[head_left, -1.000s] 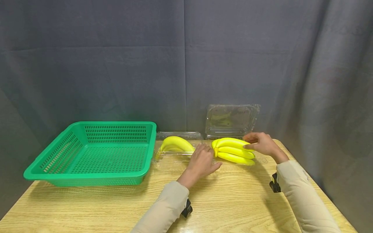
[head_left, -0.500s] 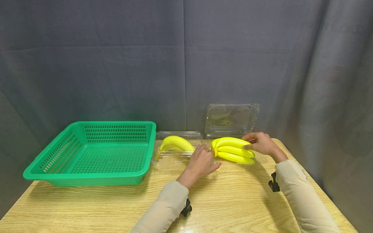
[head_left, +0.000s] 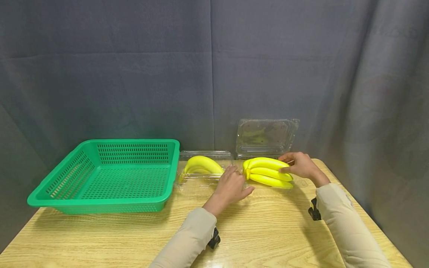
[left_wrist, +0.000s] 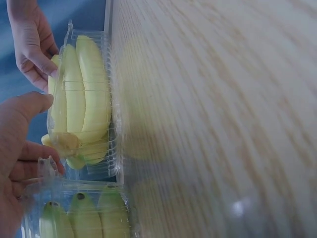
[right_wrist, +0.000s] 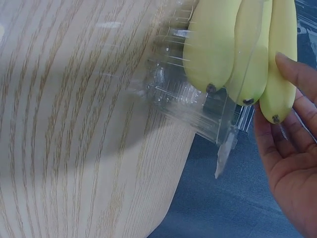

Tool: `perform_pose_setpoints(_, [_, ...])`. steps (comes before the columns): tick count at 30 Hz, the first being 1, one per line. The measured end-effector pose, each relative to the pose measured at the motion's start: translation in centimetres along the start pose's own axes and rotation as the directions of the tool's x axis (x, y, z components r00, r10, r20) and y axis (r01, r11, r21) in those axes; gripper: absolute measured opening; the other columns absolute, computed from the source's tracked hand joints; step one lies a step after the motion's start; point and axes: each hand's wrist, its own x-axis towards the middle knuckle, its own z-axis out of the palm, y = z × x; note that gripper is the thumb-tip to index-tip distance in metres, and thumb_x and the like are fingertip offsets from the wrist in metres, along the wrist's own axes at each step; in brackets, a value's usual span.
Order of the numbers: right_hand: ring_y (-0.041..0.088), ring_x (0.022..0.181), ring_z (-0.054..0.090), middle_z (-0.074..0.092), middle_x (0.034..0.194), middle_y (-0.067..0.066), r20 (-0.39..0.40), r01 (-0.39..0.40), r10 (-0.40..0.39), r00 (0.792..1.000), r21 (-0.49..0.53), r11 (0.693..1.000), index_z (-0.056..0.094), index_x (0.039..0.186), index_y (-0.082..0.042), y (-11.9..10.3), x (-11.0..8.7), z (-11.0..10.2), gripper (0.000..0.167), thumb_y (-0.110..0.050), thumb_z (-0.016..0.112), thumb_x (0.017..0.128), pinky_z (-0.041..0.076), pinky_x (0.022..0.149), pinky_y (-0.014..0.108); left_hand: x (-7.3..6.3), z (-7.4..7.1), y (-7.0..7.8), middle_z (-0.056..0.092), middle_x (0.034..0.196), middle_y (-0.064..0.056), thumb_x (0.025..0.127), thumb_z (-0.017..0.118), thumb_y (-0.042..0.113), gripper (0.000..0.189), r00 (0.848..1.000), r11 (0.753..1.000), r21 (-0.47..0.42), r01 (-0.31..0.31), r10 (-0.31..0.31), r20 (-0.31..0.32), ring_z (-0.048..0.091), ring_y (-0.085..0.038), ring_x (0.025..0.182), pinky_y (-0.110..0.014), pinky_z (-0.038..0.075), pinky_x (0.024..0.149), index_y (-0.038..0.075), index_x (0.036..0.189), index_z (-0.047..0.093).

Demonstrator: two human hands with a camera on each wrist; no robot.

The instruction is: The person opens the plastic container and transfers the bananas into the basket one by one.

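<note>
A bunch of yellow bananas (head_left: pixel 268 173) lies in a clear plastic clamshell container (left_wrist: pixel 113 124) whose lid (head_left: pixel 266 134) stands raised behind it. At the tip end, my right hand (head_left: pixel 303 165) pinches one banana; its thumb (right_wrist: pixel 302 77) lies on the near side and the fingers reach behind. My left hand (head_left: pixel 231 184) is where this container meets a second clear container (head_left: pixel 201 180). Its thumb extends towards the first container's rim, and the other fingers are by the second one's corner; contact is unclear. More bananas (head_left: pixel 202 163) lie inside the second container.
A green slotted plastic basket (head_left: pixel 110 204) stands at the left of the wooden table (head_left: pixel 268 230), close to the second container. Grey curtain (head_left: pixel 134 74) hangs behind and along the right. The table's right edge runs close to my right forearm.
</note>
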Motion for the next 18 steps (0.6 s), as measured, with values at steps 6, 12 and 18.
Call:
perform_pose_setpoints(6, [0.038,0.094,0.065,0.067,0.109,0.022,-0.023,-0.015,0.015,1.0,-0.006,1.0,0.068,0.113,0.002,0.01,0.12,0.16,0.038,-0.017,0.079,0.082,0.053,0.081,0.05,0.03,-0.03,-0.03,0.071,0.096,-0.005,0.091,0.06,0.054,0.051,1.0,1.0,-0.017,0.009,-0.009,0.009,0.053,-0.025,0.122,-0.039,0.032,0.109,0.015,0.058,0.06])
perform_pose_setpoints(12, [0.037,0.093,0.066,0.067,0.109,0.022,-0.032,-0.036,0.036,0.999,-0.008,0.999,0.069,0.113,0.001,0.1,0.09,0.26,0.039,-0.02,0.08,0.081,0.054,0.08,0.049,0.05,0.01,0.0,0.071,0.094,-0.006,0.09,0.061,0.053,0.048,1.0,1.0,-0.015,0.004,-0.004,-0.001,0.054,-0.026,0.12,-0.039,0.033,0.109,0.014,0.061,0.064])
perform_pose_setpoints(18, [0.036,0.092,0.066,0.068,0.108,0.021,-0.056,-0.028,0.028,0.998,0.0,1.0,0.07,0.111,0.0,0.31,-0.01,0.46,0.039,-0.021,0.08,0.081,0.054,0.078,0.049,0.09,0.12,0.0,0.072,0.093,-0.006,0.091,0.06,0.053,0.048,1.0,1.0,-0.001,-0.001,0.001,-0.004,0.055,-0.026,0.119,-0.04,0.034,0.108,0.013,0.064,0.066])
